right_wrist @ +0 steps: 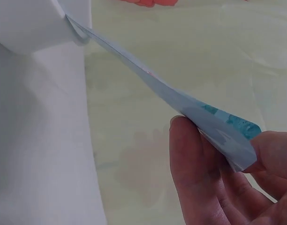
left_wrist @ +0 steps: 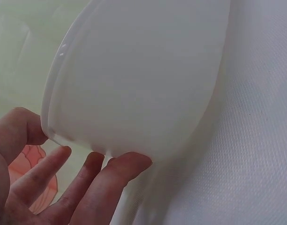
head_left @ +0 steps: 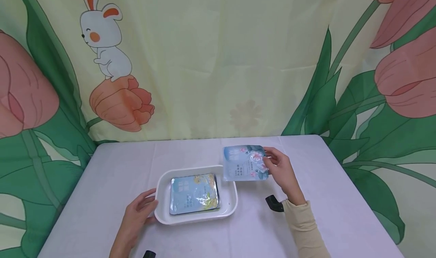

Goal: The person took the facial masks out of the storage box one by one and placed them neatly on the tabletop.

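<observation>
My right hand (head_left: 281, 171) pinches a blue sachet with pink flowers (head_left: 242, 163) by its right edge, thumb against fingers. In the right wrist view the sachet (right_wrist: 181, 101) is seen nearly edge-on. It is raised, and its left part overlaps the right back corner of a white plastic tray (head_left: 231, 209). Inside the tray lies another blue sachet with a yellow floral print (head_left: 194, 193), on top of at least one more whose dark edge shows. My left hand (head_left: 136, 212) holds the tray's left end, thumb at the rim and fingertips against the outer wall (left_wrist: 134, 84).
A white cloth covers the table (head_left: 262, 235). Behind it hangs a curtain (head_left: 218, 61) printed with a rabbit and tulips. Black pieces, apparently the wrist cameras, show by the right wrist (head_left: 274, 204) and at the bottom edge near the left wrist.
</observation>
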The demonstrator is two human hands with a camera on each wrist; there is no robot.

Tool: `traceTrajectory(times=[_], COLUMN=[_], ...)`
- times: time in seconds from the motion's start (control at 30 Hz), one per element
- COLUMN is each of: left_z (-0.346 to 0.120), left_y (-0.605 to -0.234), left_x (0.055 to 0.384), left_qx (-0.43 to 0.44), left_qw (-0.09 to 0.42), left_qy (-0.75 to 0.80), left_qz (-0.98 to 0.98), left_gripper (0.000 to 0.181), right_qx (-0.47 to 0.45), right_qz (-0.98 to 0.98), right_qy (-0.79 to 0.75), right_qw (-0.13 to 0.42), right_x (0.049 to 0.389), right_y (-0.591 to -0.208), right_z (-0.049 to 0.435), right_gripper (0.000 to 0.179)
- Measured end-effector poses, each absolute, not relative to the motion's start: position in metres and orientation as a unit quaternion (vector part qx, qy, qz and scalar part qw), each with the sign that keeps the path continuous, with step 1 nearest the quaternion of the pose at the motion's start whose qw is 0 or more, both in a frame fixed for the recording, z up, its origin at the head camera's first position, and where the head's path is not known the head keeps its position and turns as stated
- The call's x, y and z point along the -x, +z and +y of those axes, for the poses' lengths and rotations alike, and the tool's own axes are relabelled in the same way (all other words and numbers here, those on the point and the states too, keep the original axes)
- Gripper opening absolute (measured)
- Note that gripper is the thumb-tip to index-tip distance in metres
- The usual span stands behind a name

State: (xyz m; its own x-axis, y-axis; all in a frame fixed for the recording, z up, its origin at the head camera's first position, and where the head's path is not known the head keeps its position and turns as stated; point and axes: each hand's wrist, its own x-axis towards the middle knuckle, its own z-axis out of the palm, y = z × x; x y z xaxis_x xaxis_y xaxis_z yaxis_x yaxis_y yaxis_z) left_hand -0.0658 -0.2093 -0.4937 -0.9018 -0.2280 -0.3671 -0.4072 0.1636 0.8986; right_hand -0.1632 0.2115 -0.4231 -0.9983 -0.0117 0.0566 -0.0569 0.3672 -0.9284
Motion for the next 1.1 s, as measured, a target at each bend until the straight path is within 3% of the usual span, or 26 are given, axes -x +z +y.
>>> traceTrajectory(times=[1.1], left_z=[-0.208], left_y=[-0.493], left_x=[0.066], left_qx=[0.203], left_qw=[0.064], left_qy=[0.616], left_qz=[0.758], left_gripper=[0.051], right_qx=[0.001], right_qz=[-0.84], right_qy=[0.541], right_qw=[0.041], right_x=[0.17], right_y=[-0.42], right_z=[0.239], right_gripper=[0.041])
